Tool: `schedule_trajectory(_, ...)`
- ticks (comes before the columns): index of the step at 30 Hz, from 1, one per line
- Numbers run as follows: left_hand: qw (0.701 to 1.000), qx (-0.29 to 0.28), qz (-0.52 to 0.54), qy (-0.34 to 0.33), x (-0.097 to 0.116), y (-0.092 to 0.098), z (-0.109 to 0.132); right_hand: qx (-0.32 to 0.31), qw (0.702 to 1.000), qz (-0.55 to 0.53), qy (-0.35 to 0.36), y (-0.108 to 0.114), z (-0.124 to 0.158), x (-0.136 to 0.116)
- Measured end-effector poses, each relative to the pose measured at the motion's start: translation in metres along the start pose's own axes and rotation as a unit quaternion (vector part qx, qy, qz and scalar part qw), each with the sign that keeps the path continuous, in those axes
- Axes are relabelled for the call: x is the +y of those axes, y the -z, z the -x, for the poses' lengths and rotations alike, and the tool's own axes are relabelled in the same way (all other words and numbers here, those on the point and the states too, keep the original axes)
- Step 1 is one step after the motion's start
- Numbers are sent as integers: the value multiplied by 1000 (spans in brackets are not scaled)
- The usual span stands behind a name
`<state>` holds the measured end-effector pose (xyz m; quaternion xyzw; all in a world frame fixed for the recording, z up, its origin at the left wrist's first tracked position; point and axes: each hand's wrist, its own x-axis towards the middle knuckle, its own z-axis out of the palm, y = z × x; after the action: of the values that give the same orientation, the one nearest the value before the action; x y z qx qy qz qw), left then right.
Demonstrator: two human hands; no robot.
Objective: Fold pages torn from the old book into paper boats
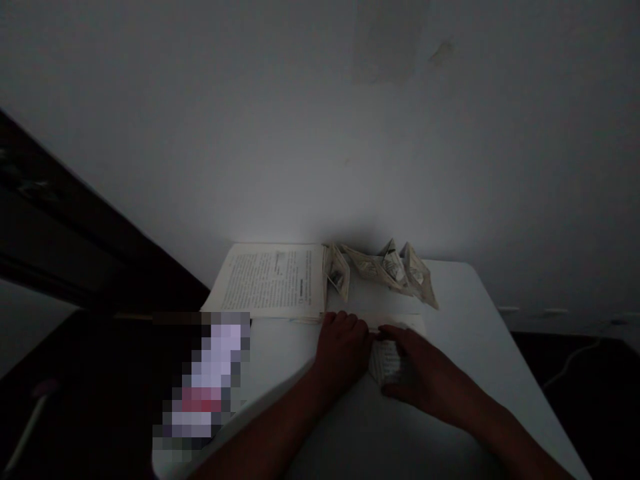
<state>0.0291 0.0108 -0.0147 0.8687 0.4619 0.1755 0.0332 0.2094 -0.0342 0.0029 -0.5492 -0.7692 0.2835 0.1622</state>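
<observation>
A small folded piece of printed paper [393, 360] is between my two hands, over the front part of the white table. My left hand [345, 343] has its fingers curled, with the thumb side against the paper's left and upper edge. From the other side my right hand [425, 370] grips the same paper, index finger along its top and thumb at its lower edge. My hands cover parts of the paper. Beyond them, a pale flat sheet [416, 323] lies on the table, partly hidden by my fingers.
Several folded paper boats [393, 267] stand along the back of the white table [457, 293], near the wall. An open printed book or page stack [270, 280] lies at the back left. A pixelated, blurred-out object [215, 373] sits at the left edge.
</observation>
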Motion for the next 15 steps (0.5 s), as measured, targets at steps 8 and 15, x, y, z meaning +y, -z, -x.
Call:
schedule_trajectory(8,998,14,64,24,2,9,4,4,1000,0,-15,0,0,-2)
schedule_trajectory(15,996,27,81,-11,1,21,17,-3,1000,-15,-25,1,-1,-3)
